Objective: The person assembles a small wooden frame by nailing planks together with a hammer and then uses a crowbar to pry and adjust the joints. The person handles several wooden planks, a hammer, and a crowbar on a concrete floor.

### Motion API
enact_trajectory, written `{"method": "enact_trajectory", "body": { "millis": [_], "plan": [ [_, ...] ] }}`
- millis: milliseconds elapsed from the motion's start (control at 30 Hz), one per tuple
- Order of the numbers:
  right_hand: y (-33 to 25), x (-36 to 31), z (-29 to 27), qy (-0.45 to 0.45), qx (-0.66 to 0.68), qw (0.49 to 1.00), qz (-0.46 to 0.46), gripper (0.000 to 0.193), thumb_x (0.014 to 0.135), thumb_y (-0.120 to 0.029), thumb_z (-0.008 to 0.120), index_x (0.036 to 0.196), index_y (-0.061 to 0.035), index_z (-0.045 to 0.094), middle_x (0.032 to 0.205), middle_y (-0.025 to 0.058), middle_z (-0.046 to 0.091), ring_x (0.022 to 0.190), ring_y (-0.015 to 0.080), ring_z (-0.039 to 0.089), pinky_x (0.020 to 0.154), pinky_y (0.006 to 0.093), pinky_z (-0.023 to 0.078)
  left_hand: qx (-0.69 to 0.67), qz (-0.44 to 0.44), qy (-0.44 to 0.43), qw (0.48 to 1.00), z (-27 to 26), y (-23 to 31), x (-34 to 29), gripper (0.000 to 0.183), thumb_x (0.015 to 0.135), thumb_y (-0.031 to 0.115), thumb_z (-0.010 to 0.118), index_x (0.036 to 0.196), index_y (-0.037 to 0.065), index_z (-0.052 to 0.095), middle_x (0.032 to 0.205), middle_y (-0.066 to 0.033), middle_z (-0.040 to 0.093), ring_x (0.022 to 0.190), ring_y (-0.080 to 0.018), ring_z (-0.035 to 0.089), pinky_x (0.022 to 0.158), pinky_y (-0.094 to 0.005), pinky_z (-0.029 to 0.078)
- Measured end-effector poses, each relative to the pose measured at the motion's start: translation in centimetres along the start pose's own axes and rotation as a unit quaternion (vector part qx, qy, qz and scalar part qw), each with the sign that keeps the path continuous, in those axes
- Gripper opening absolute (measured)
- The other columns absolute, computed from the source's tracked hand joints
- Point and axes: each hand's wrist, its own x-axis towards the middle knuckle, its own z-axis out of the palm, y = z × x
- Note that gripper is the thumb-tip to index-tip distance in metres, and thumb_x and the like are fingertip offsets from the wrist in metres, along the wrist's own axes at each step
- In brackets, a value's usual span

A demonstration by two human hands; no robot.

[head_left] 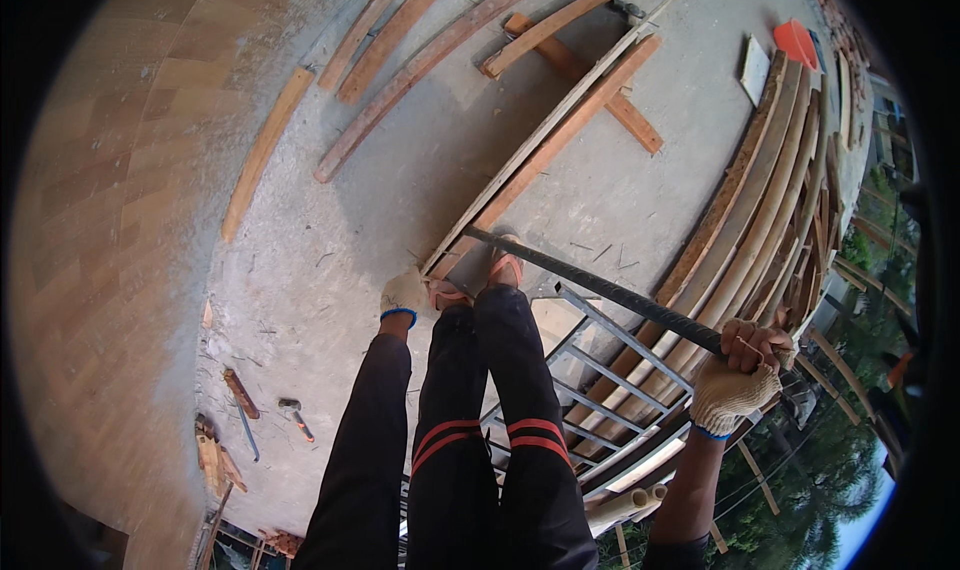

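Rebar (600, 288) sits clamped in the gloved right hand (742, 378), fingers wrapped fully round its near end; the bar runs up-left to the feet, over a metal grate (600, 370). The left hand (404, 295), also gloved, hangs beside the knee; whether it holds anything cannot be told. Planks (540, 150) lie across the concrete slab (330, 240). A hammer (295, 415) lies to the left.

Bare grey concrete floor (330, 240) lies open left of the gloved left hand (404, 294). Long brown wooden planks (560, 130) crowd the space ahead, and a grey metal railing (610, 370) blocks below the dark ribbed steel bar (600, 288). A hammer (295, 417) lies lower left.
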Motion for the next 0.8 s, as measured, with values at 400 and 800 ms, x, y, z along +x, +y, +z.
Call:
{"method": "enact_trajectory", "body": {
  "millis": [400, 800],
  "plan": [
    [6.3, 11.4, -22.0, 0.218, 0.078, 0.962, 0.146, 0.009, 0.093, -0.012, 0.051, 0.086, -0.0069, 0.051, 0.063, 0.0012, 0.035, 0.058, 0.0157, 0.040, 0.062, 0.0309, 0.044, 0.027, -0.017, -0.035, 0.999, -2.3, -1.1, 1.7, 0.029, 0.093, 0.026, 0.053, 0.108, 0.003, 0.059, 0.093, -0.0244, 0.069, 0.092, -0.0441, 0.067, 0.081, -0.0520, 0.052],
    [-2.9, -3.6, 4.5, -0.115, -0.028, 0.993, 0.025, 0.009, 0.088, -0.010, 0.061, 0.080, -0.0118, 0.057, 0.057, -0.0032, 0.041, 0.056, 0.0101, 0.043, 0.062, 0.0271, 0.038, 0.025, 0.016, -0.035, 0.999, -0.9, -0.3, 0.1, 0.028, 0.089, 0.027, 0.056, 0.103, 0.004, 0.064, 0.091, -0.0251, 0.070, 0.088, -0.0432, 0.069, 0.080, -0.0527, 0.054]
  ]
}}
